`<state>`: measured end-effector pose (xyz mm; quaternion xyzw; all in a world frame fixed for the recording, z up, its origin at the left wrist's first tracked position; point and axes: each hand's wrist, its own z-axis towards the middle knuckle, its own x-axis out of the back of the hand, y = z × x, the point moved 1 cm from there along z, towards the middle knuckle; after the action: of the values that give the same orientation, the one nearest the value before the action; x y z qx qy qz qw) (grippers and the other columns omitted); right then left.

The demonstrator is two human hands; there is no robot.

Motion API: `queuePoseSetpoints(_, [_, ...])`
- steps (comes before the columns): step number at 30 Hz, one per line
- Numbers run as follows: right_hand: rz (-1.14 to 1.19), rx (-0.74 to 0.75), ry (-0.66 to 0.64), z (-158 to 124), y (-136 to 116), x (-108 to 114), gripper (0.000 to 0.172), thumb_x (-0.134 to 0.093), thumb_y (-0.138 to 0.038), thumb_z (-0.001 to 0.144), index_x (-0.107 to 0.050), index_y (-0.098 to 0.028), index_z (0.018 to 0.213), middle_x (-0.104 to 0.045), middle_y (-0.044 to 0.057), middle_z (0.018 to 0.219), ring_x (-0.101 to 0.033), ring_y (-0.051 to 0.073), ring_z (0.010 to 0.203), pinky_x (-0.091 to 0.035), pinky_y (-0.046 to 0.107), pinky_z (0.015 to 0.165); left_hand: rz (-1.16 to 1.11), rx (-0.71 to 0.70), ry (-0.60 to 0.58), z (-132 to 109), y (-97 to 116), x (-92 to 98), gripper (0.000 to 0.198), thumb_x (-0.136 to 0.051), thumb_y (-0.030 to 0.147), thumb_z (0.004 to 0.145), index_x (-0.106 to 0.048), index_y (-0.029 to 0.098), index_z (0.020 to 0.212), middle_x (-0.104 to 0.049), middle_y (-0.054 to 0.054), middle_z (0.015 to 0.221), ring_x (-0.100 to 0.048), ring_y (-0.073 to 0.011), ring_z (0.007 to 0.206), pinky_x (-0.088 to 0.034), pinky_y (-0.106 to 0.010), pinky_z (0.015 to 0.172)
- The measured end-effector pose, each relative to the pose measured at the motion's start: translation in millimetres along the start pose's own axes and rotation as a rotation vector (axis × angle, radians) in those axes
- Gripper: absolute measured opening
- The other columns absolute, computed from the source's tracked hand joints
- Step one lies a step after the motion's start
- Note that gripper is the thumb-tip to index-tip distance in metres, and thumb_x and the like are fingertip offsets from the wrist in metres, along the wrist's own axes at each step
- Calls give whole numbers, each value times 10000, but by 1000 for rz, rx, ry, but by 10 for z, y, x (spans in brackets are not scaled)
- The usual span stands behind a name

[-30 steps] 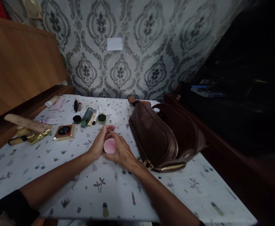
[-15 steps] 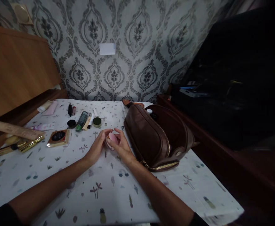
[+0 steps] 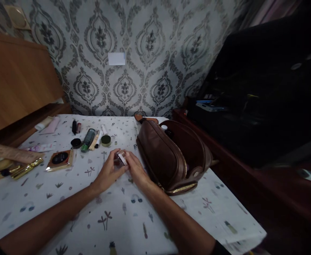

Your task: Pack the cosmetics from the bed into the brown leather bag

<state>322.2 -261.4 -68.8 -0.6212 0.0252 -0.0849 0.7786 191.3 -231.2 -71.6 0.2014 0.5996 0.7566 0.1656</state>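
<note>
The left hand [image 3: 107, 174] is partly closed, thumb and fingers bent in a loose curve against the left side of a small container [image 3: 122, 158], while the right hand [image 3: 137, 170] closes more tightly on its right side, fingertips bent over the edge. The container sits between the 2 hands, over the cloth-covered table [image 3: 128, 219]; whether its underside touches the cloth cannot be told. It looks light and stiff, likely hard plastic or glass, with a smooth surface that could slip in dry fingers and might crack if dropped. The best hold is probably around the rim and side wall, with 1 hand steadying the body. Just right of the hands stands a brown bag [image 3: 157, 152], its top gaping; farther off to the left lie a round green-topped tin [image 3: 106, 140], a green bottle [image 3: 88, 140] and a square compact [image 3: 60, 159]. In the frame from 1.0 s ago the container showed a round pink face; now a pale, label-like patch faces up instead, so it has been turned. The view has also swung slightly right, while the bag and cosmetics keep their arrangement.
</note>
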Motion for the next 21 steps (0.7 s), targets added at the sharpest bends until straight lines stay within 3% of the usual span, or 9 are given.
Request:
queuePoseSetpoints(4, [-247, 72, -89, -47, -140, 41, 421, -398, -479, 964, -646, -190, 1144, -680, 86, 1087, -611, 221, 1021, -450, 357, 930, 168, -41, 61, -6, -6, 6, 584, -708, 343, 787, -432, 229, 1288, -555, -90, 1263, -556, -257, 1157, -416, -422, 1040])
queuePoseSetpoints(9, [-544, 86, -1, -95, -216, 56, 276, -634, -280, 799, -664, -172, 1052, -650, 82, 965, -571, 226, 892, -451, 365, 845, 353, -167, 85, -7, -50, 1, 636, -691, 230, 705, -459, 234, 1297, -515, -102, 1282, -497, -298, 1233, -381, -479, 1078])
queuePoseSetpoints(14, [-348, 43, 54, -86, -128, 36, 245, -548, -317, 846, -637, -198, 1040, -638, 19, 832, -565, 180, 744, -452, 300, 722, 460, -213, 61, -22, -66, -2, 714, -666, 301, 788, -355, 256, 1428, -475, -117, 1349, -450, -306, 1307, -357, -507, 1112])
queuePoseSetpoints(17, [-202, -33, 88, -74, -41, 37, 306, -528, -415, 856, -640, -191, 1032, -632, 19, 827, -562, 174, 739, -453, 292, 695, 512, -246, 31, -49, -53, -1, 691, -602, 366, 873, -286, 252, 1477, -407, -140, 1438, -384, -311, 1376, -336, -512, 1136])
queuePoseSetpoints(21, [-52, -186, 175, -94, 34, 50, 318, -560, -505, 847, -662, -229, 967, -644, 33, 903, -585, 187, 845, -477, 301, 761, 615, -306, 25, -74, -23, -5, 597, -522, 411, 938, -317, 256, 1477, -407, -143, 1457, -378, -306, 1387, -335, -519, 1147])
